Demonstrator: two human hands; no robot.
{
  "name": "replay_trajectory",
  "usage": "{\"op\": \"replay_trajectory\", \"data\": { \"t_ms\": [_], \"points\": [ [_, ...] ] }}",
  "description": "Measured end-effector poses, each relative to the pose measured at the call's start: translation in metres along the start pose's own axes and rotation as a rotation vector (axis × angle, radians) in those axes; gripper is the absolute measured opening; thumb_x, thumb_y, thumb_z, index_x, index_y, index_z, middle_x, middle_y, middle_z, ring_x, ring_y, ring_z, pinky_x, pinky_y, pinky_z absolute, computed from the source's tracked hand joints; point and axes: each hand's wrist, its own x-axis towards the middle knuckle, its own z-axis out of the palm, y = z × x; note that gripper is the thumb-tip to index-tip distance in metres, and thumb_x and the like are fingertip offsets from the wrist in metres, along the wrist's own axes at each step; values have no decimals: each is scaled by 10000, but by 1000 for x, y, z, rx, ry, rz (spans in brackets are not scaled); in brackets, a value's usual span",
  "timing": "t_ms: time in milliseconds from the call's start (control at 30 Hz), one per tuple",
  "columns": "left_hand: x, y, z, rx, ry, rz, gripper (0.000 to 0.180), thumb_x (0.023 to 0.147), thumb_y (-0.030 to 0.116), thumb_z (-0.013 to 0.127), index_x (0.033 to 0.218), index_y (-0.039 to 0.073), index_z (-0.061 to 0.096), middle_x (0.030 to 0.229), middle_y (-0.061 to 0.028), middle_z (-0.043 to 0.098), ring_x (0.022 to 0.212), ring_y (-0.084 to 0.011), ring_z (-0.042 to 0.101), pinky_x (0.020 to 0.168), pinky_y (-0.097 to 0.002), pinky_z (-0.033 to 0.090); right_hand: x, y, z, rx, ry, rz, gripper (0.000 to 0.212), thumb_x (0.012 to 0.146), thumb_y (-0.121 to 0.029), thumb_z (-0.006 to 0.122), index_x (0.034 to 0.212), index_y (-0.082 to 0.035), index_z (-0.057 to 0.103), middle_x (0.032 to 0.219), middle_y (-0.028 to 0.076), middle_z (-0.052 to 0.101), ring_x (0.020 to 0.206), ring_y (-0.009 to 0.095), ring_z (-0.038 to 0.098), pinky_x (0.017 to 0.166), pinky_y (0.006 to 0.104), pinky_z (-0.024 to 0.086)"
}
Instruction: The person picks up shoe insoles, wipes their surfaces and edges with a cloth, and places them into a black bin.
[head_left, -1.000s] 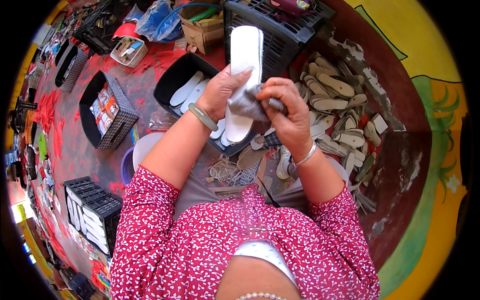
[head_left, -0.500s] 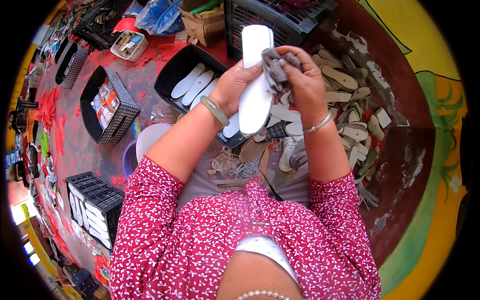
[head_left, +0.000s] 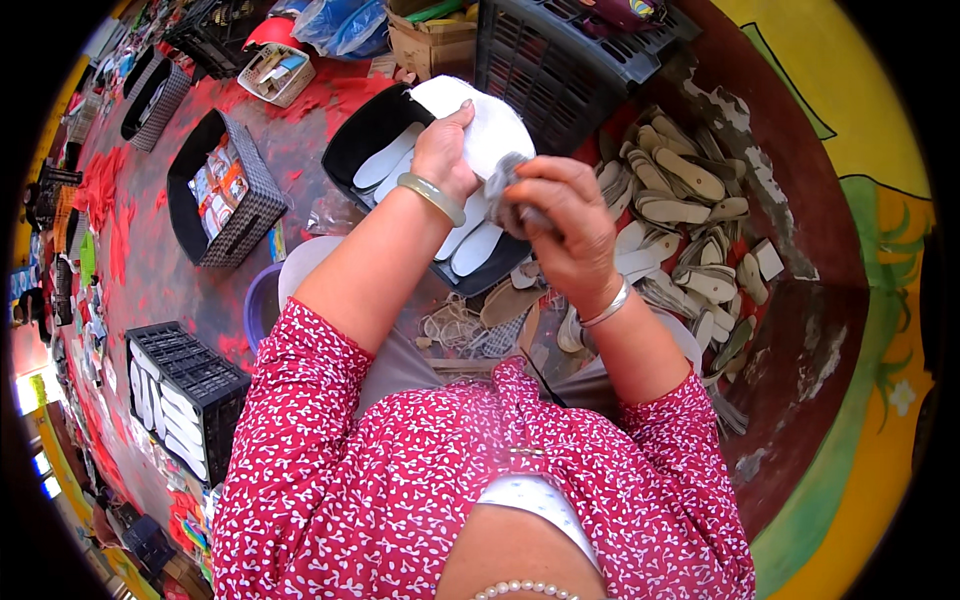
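Note:
My left hand grips a white insole, thumb on its upper face; the insole is tilted, its far end up and to the left. In my right hand is a bunched grey cloth, held at the insole's near right edge and blurred by motion. Below my hands a black bin holds several white insoles, partly hidden by my left forearm. To the right lies a heap of beige and white insoles.
Beyond the bin stand a dark plastic crate and a cardboard box. At left are a checkered basket of packets, a purple basin and a black crate of white insoles. A painted wall rises at right.
The insole has turned from upright to a flatter, tilted pose. My right hand with the cloth has come lower and nearer, and my view has shifted slightly.

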Motion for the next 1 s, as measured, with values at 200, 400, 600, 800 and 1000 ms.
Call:
{"op": "replay_trajectory", "data": {
  "t_ms": [200, 400, 600, 800, 1000],
  "points": [
    [-8, 6, 6, -50, 41, 85, 282, 960, 143, 382, 1164, -42, 445, 1125, -173, 561, 1016, -317, 571, 892, -478, 472, -24, 5, 34, -104, -374, -12, 113, 644, 18, 569, 734, -46, 595, 928, 81, 602, 900, 263, 563, 747, 347, 476],
    [-13, 9, 11, 88, 107, 407, 277, 941, 100, 425, 1188, -19, 386, 1119, -177, 540, 1005, -309, 577, 848, -447, 498, 2, -2, -10, 32, -52, 580, 203, 739, -168, 668, 862, -22, 601, 745, 57, 614, 652, 138, 579, 606, 263, 468],
    [-13, -9, 12, 120, -94, 537, 290, 938, 113, 439, 1194, -4, 368, 1107, -182, 543, 991, -298, 580, 831, -414, 506, -2, 24, 4, 695, 48, 978, 247, 878, -178, 593, 997, 38, 586, 845, 27, 624, 692, 71, 554, 622, 217, 456],
    [-27, 31, 23, -96, -384, 315, 370, 916, 187, 479, 1235, 41, 363, 1171, -236, 533, 1074, -330, 546, 913, -478, 460, -9, 28, -6, 1140, 40, 1185, 239, 861, -151, 585, 1045, 2, 575, 827, 61, 642, 645, 94, 601, 584, 210, 500],
    [-33, 62, 20, -286, -436, 335, 396, 854, 251, 616, 1161, 62, 452, 956, -130, 573, 956, -275, 581, 910, -469, 462, -17, 31, 3, 1179, 5, 1172, 301, 837, -157, 606, 1087, 5, 558, 805, 100, 651, 593, 102, 606, 537, 200, 503]
  ]
}}
